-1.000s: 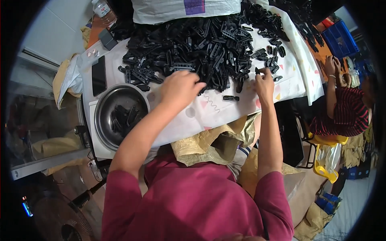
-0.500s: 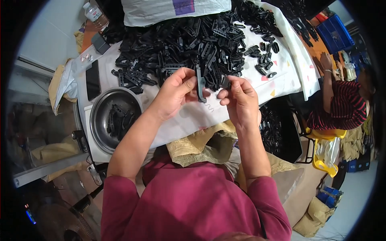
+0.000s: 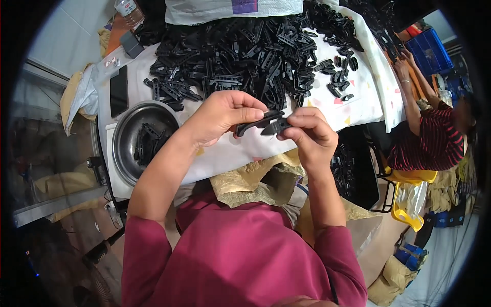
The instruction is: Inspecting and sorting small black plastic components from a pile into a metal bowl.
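left hand (image 3: pixel 222 118) pinching a long black strip (image 3: pixel 255 123), its length slanting up rightward, and right hand (image 3: pixel 313 134) gripping a shorter black piece (image 3: pixel 276 127) along its near side, touching or not, can't tell, both over the white cloth (image 3: pixel 225 159)

Table (image 3: pixel 115 41) mostly under a white cloth (image 3: pixel 230 153) w/ coloured triangles; orange-brown top shows at far L corner, clear bottle (image 3: pixel 129 14) there. Big heap of blk plastic pcs (image 3: pixel 235 56) fills the middle & back, white bag (image 3: pixel 204 13) w/ purple patch at its far edge. Some loose blk pcs (image 3: pixel 337 77) just R of heap. L side: dk phone (image 3: pixel 119 92), dk grey box (image 3: pixel 132 45) nr the bottle; nr L corner, white flat base (image 3: pixel 116 181) w/ steel bowl (image 3: pixel 135 123) on top.
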The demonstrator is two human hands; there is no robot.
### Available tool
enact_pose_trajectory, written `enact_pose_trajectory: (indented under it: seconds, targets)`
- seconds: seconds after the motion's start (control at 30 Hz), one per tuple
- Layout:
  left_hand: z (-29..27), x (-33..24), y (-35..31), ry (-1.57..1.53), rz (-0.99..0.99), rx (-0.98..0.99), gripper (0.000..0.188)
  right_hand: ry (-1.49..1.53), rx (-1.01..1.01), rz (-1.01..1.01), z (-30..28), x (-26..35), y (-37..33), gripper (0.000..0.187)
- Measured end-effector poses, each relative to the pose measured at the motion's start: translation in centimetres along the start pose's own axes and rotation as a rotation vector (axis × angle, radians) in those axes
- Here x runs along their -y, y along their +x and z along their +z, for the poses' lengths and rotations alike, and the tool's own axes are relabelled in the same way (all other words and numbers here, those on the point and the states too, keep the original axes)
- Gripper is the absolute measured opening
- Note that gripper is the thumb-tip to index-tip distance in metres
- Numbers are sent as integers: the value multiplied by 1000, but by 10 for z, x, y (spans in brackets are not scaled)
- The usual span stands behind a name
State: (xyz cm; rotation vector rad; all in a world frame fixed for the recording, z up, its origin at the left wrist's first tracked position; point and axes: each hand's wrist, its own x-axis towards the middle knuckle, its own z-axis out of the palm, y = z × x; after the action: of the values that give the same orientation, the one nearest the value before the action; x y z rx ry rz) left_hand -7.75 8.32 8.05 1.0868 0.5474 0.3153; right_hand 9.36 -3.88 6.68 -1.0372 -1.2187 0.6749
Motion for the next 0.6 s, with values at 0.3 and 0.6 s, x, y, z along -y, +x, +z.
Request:
enact_pose_trajectory:
  seconds: [0.3,0.6]
  targets:
    - [11,2,1,-77,-23,-1,28,-325,-16,-181,10,3,-9,21]
    - [15,-12,-7,226,172,16,22,-248,-43,-173,9,15,-6,23]
